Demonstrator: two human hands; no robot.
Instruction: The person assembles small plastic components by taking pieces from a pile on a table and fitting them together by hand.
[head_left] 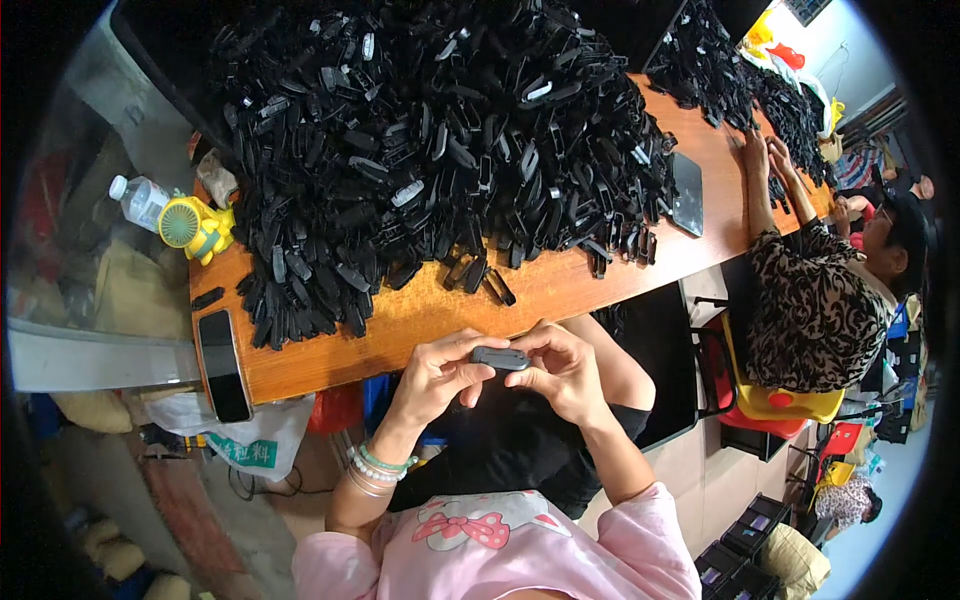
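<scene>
Between my two hands is a small elongated black plastic part (499, 358) with rounded ends, held level just in front of the table edge. My left hand (443, 372) pinches its left end between thumb and fingers. At the other end, my right hand (560, 368) grips it the same way. Fingertips cover both ends of the part. Beyond my hands, a large heap of similar black plastic parts (430, 140) covers much of the wooden table (400, 318). A few loose black frames (500, 288) lie at the heap's near side.
A phone (224, 366) lies at the table's left corner. Behind it stand a yellow toy-shaped fan (196, 228) and a clear bottle (140, 202). A dark tablet-like slab (687, 195) rests right of the heap. A co-worker (822, 300) sits at the right, handling parts.
</scene>
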